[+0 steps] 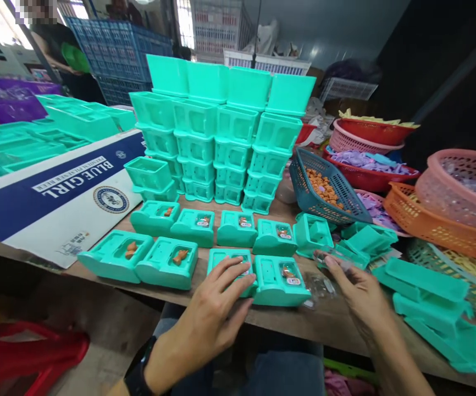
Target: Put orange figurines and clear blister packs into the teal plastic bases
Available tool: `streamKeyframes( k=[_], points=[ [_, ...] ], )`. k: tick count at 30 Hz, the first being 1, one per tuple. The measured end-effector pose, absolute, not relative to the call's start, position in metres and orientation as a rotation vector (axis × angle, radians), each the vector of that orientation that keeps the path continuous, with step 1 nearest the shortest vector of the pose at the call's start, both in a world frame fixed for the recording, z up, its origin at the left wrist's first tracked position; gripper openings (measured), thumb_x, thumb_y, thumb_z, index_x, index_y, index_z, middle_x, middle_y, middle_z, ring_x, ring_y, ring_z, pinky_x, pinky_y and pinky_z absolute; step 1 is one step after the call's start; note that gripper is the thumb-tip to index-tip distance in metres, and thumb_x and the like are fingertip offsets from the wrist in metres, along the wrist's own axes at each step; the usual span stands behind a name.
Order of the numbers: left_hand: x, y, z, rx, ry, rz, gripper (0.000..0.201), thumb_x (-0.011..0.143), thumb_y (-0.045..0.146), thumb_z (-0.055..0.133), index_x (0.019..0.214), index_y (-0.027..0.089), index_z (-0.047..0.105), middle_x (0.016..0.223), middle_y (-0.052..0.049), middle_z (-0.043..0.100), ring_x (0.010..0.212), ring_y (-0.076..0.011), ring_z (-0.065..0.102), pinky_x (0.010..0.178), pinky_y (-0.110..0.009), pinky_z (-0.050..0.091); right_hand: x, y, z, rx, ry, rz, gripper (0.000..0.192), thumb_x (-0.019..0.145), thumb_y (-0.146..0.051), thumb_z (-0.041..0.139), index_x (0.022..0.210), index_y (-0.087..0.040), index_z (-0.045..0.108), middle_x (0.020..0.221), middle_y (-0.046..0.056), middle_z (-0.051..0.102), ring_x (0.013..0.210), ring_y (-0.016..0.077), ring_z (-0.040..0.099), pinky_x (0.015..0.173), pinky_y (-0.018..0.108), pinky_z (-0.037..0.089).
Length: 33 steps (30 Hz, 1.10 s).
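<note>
Nearest me: L wrist w/ a black watch, then my left hand lying flat, fingers spread and nearly straight, fingertips resting on top of a teal tray at the table's front edge. Nothing gripped, just pressing down on it. Right hand sits to the R, fingers loosely curled, thumb and forefinger pinching a small clear plastic piece just above the tabletop. More clear bits lie on the wood betw. that hand and the next teal tray, which touches the first one and has a small orange item under a clear cover. Further L on the front row, two open trays each w/ an orange piece inside. Behind them a 2nd row of four filled trays. Loose teal lids piled on the R side. Mid-table: dark blue basket tilted, holding orange pieces. Beyond, a tall stack of empty teal trays. L of that, a Blue Girl carton. Far R: red, pink and orange baskets. Far back L, another person beside blue crates.
</note>
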State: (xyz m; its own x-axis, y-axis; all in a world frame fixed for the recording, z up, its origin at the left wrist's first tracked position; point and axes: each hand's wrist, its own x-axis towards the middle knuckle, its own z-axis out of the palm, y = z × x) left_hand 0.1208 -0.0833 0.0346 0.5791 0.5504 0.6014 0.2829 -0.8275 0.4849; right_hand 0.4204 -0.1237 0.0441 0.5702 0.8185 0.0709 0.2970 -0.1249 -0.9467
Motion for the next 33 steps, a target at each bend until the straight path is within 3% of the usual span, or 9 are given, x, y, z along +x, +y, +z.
streamKeyframes(
  k=[5, 9, 12, 14, 17, 20, 24, 28, 33],
  points=[
    [0.139, -0.087, 0.061, 2.038, 0.715, 1.187, 0.034, 0.095, 0.017, 0.068, 0.129, 0.019, 0.065, 0.119, -0.009, 0.072, 0.109, -0.022, 0.067, 0.097, -0.035, 0.057, 0.363, -0.123, 0.066, -1.586, -1.126, 0.91, 0.063, 0.068, -0.082, 0.078, 0.067, -0.019, 0.078, 0.091, 0.015, 0.079, 0.092, 0.0321, 0.075, 0.08, 0.037, 0.064],
    [0.14, -0.092, 0.073, 1.741, 0.788, 1.135, 0.011, 0.094, 0.022, 0.069, 0.101, 0.016, 0.075, 0.088, -0.004, 0.072, 0.08, -0.0162, 0.067, 0.075, -0.026, 0.052, 0.32, -0.14, 0.069, -1.432, -1.443, 0.94, 0.051, 0.092, -0.066, 0.065, 0.067, -0.022, 0.072, 0.072, 0.006, 0.074, 0.071, 0.0222, 0.073, 0.069, 0.027, 0.063],
    [0.126, -0.1, 0.067, 1.598, 0.86, 1.086, 0.015, 0.093, 0.025, 0.068, 0.084, 0.016, 0.075, 0.083, -0.004, 0.074, 0.081, -0.0163, 0.068, 0.076, -0.025, 0.05, 0.31, -0.157, 0.067, -1.459, -1.698, 0.688, 0.037, 0.093, -0.061, 0.066, 0.096, -0.027, 0.082, 0.098, 0.006, 0.081, 0.091, 0.0278, 0.078, 0.078, 0.03, 0.066],
    [0.114, -0.105, 0.06, 1.425, 0.931, 0.998, 0.018, 0.091, 0.031, 0.069, 0.082, 0.016, 0.074, 0.078, -0.003, 0.073, 0.076, -0.0162, 0.067, 0.071, -0.024, 0.05, 0.313, -0.163, 0.066, -1.491, -1.788, 0.627, 0.039, 0.089, -0.062, 0.07, 0.109, -0.03, 0.082, 0.11, 0.006, 0.08, 0.099, 0.0312, 0.077, 0.079, 0.032, 0.067],
    [0.104, -0.11, 0.052, 1.008, 0.953, 0.867, 0.033, 0.08, 0.046, 0.078, 0.078, 0.014, 0.067, 0.066, -0.002, 0.069, 0.057, -0.0143, 0.065, 0.055, -0.022, 0.05, 0.317, -0.16, 0.065, -1.533, -1.777, 0.762, 0.038, 0.094, -0.058, 0.067, 0.119, -0.032, 0.079, 0.107, 0.005, 0.08, 0.095, 0.0276, 0.078, 0.074, 0.026, 0.067],
    [0.103, -0.112, 0.049, 0.644, 0.899, 0.876, 0.049, 0.066, 0.053, 0.089, 0.079, 0.015, 0.061, 0.066, -0.005, 0.073, 0.053, -0.0153, 0.069, 0.052, -0.022, 0.054, 0.312, -0.152, 0.058, -1.478, -1.809, 0.644, 0.044, 0.094, -0.05, 0.072, 0.134, -0.034, 0.07, 0.113, 0.003, 0.079, 0.099, 0.0242, 0.078, 0.084, 0.026, 0.065],
    [0.105, -0.113, 0.049, 0.454, 0.841, 0.913, 0.051, 0.061, 0.048, 0.094, 0.079, 0.014, 0.061, 0.071, -0.008, 0.077, 0.06, -0.0164, 0.074, 0.059, -0.022, 0.06, 0.301, -0.146, 0.045, -1.42, -1.852, 0.497, 0.046, 0.095, -0.044, 0.073, 0.139, -0.035, 0.066, 0.132, 0.004, 0.072, 0.114, 0.025, 0.073, 0.094, 0.03, 0.062],
    [0.106, -0.114, 0.045, 0.508, 0.778, 0.84, 0.049, 0.065, 0.048, 0.093, 0.08, 0.012, 0.063, 0.068, -0.008, 0.076, 0.055, -0.0153, 0.073, 0.052, -0.018, 0.056, 0.303, -0.137, 0.048, -1.448, -1.651, 0.772, 0.04, 0.102, -0.054, 0.06, 0.133, -0.033, 0.072, 0.125, 0.006, 0.076, 0.114, 0.0258, 0.073, 0.09, 0.028, 0.063],
    [0.108, -0.115, 0.038, 0.523, 0.673, 0.723, 0.051, 0.062, 0.05, 0.094, 0.077, 0.01, 0.066, 0.061, -0.005, 0.071, 0.045, -0.0103, 0.064, 0.046, -0.017, 0.052, 0.309, -0.13, 0.066, -1.336, -1.755, 1.248, 0.043, 0.094, -0.067, 0.065, 0.125, -0.039, 0.076, 0.13, 0.005, 0.073, 0.123, 0.029, 0.068, 0.103, 0.039, 0.053]
  ],
)
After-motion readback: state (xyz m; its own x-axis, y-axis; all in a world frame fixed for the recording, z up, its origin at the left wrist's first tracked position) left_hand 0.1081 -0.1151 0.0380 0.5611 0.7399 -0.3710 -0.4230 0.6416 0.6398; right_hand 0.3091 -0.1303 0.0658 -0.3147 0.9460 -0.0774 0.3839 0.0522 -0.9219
